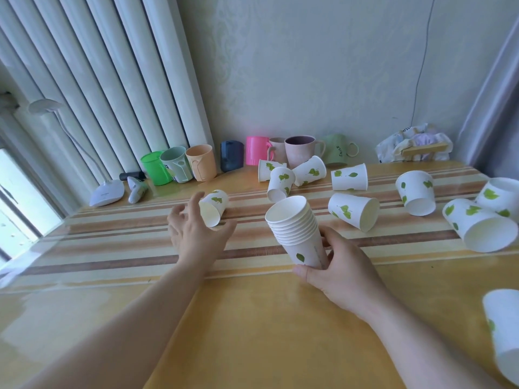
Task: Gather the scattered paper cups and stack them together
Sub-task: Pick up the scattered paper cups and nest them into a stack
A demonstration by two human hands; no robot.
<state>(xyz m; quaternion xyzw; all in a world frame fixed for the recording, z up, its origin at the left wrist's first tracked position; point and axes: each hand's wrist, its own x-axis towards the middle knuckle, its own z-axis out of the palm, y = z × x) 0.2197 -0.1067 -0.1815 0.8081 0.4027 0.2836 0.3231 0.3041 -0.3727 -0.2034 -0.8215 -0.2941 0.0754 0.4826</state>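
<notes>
R hand [341, 266] is holding the stack [295, 226] near its base, fingers curled round it, mouth tilting up and to the left, just above the worktop [252, 318]. The stack is showing approx. eight or nine nested rims, so a fair share looks done already. L hand [193, 228] is reaching with its grip open, fingers spread, around a cup [214, 207] lying on its side; thumb and fingertips are near or touching it, can't tell if it's gripping yet. Judging by that, this cup is next to go in.

Left to gather: a cluster of three [289, 175] at the back, plus approx. six more lying to the right and one at the frame's lower right edge, so roughly half the job is remaining. Plastic mugs [196, 164] along the wall aren't part of it.
</notes>
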